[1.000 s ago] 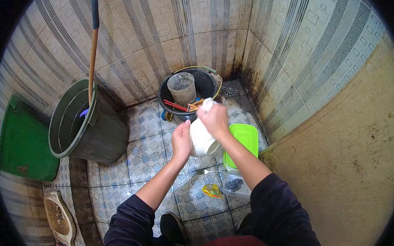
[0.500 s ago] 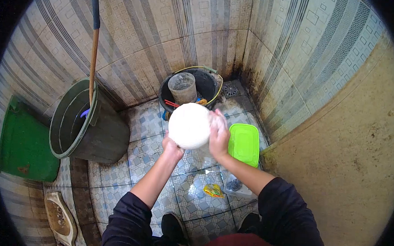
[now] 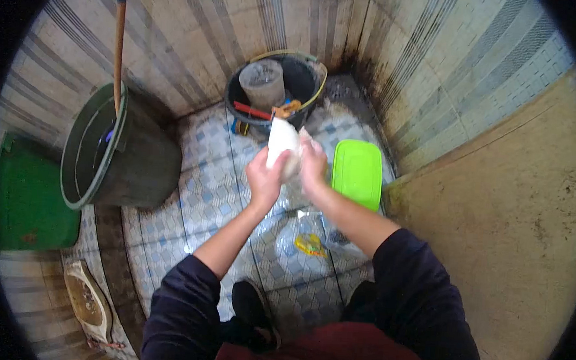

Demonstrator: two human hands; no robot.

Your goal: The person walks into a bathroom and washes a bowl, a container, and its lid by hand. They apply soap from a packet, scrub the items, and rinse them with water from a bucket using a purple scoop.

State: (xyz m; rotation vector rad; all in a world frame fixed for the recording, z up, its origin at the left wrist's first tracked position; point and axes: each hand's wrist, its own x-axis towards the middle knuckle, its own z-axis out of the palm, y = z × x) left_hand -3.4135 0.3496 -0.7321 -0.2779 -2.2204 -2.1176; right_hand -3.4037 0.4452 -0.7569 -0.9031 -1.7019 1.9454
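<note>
A white round dish (image 3: 281,139), seen nearly edge-on, is held up over the tiled floor. My left hand (image 3: 266,179) grips its lower left side with the thumb across it. At its right side, my right hand (image 3: 312,162) is pressed against the surface with fingers bent; whether something lies under them is blurred. Behind the dish sits a black bucket (image 3: 304,83) holding a clear tub (image 3: 262,86), a red-handled item (image 3: 251,110) and an orange item.
A lime-green lid (image 3: 357,174) and a yellow packet (image 3: 310,244) lie on the floor. A big dark bin (image 3: 147,166) with a pole (image 3: 118,54) stands left, beside a green panel (image 3: 36,196). A squat toilet (image 3: 88,303) is lower left. A beige panel (image 3: 488,210) borders the right.
The white dish has turned from face-on to nearly edge-on, and my hands have come closer together. The view has shifted, bringing the bucket and floor items higher in the picture.
</note>
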